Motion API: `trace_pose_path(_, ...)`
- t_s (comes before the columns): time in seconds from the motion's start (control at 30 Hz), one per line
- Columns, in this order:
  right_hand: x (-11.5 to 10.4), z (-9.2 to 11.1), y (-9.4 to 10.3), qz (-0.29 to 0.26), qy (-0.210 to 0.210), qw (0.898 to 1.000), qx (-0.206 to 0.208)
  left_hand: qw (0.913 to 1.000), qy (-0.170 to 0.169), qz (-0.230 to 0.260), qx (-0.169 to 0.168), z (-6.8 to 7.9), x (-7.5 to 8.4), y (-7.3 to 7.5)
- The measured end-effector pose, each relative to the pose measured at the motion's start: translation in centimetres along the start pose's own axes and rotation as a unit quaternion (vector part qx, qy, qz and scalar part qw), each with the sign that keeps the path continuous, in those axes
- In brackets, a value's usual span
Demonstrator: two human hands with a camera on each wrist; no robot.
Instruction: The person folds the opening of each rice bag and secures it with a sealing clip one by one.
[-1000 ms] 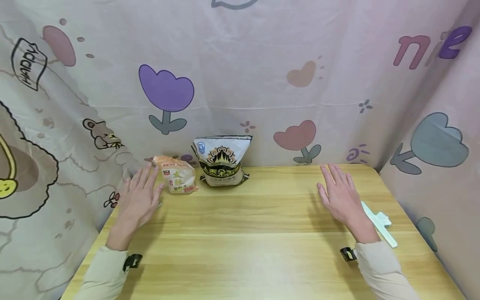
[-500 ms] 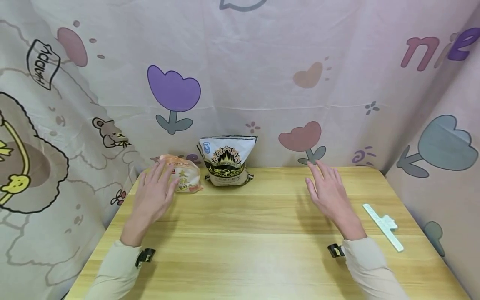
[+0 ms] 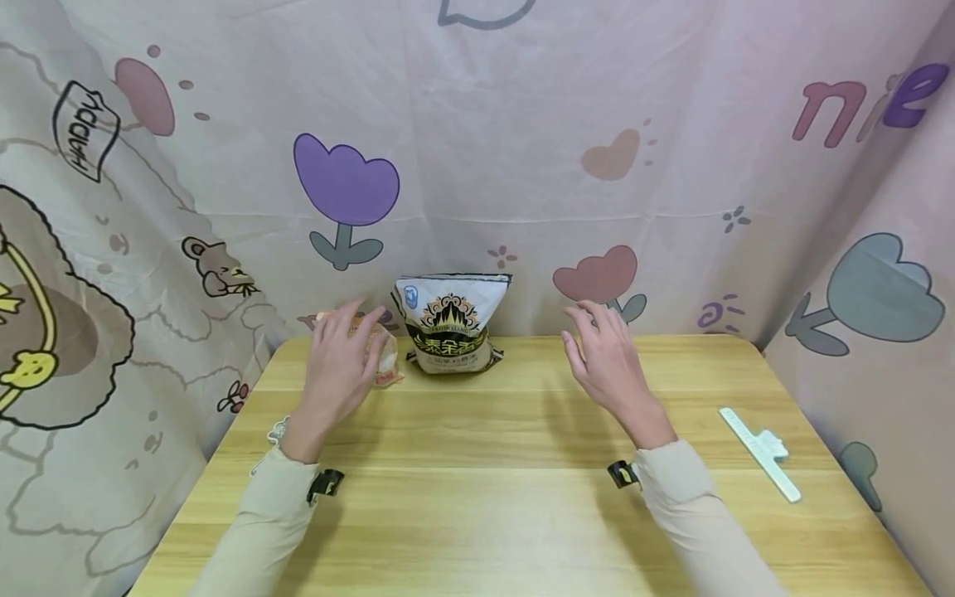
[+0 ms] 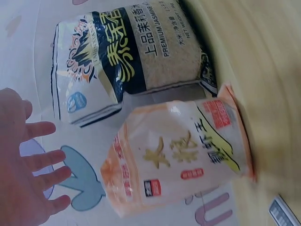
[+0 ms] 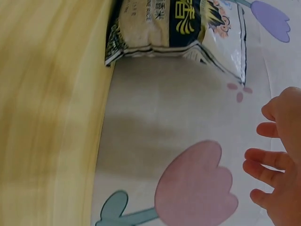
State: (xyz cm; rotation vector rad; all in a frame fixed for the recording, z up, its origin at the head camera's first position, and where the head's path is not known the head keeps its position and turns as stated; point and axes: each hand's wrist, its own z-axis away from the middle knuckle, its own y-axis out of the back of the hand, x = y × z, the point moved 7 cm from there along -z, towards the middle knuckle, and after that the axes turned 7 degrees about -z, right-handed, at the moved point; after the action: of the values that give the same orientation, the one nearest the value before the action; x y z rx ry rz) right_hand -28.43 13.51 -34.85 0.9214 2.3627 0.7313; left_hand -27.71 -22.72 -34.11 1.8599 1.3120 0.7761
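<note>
A rice bag (image 3: 451, 325), white with a black band, stands upright at the back of the table; a clear part shows grains in the left wrist view. To its left is a smaller orange-and-white food packet (image 4: 174, 150) with printed characters. My left hand (image 3: 339, 361), fingers spread and slightly bent, overlaps the packet in the head view, while the left wrist view shows a gap between fingertips and packet. Well to the right of the rice bag, my right hand (image 3: 608, 361) hovers over the table with loosely bent fingers and holds nothing.
A pale green long-bar clip (image 3: 761, 453) lies on the right side of the wooden table (image 3: 477, 514). Beside my left wrist lies a small pale object (image 3: 276, 431), partly covered by the arm. A printed curtain (image 3: 477, 166) hangs close behind the bags and along both sides.
Both hands have moved inward, the left rightward over the packet, the right leftward away from the clip. Their fingers have bent a little. The bags and clip stay in place; the camera has shifted slightly.
</note>
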Motion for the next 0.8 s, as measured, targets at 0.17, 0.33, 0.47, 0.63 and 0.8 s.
trace_pose_path(0.17, -1.0, -1.7, -1.0, 0.002, 0.000, 1.000, 0.006, 0.9992, -0.010, -0.012, 0.037, -1.6, 1.0, 0.1)
trace_pose_path(0.33, -2.0, -3.1, -2.3, -0.005, 0.005, 1.000, 0.006, 0.9983, -0.014, -0.006, 0.056, -3.2, 1.9, -0.1)
trace_pose_path(0.47, -2.6, -4.0, -3.5, -0.010, 0.010, 1.000, 0.001, 0.9983, -0.015, 0.007, 0.056, -4.2, 2.5, -0.6)
trace_pose_path(0.63, -3.1, -5.3, -4.7, -0.020, 0.005, 1.000, 0.001, 0.9956, -0.021, 0.023, 0.088, -5.2, 3.4, -1.0)
trace_pose_path(0.8, -3.8, -6.9, -5.8, -0.023, 0.005, 1.000, 0.004, 0.9936, -0.021, 0.029, 0.107, -6.4, 3.9, -1.3)
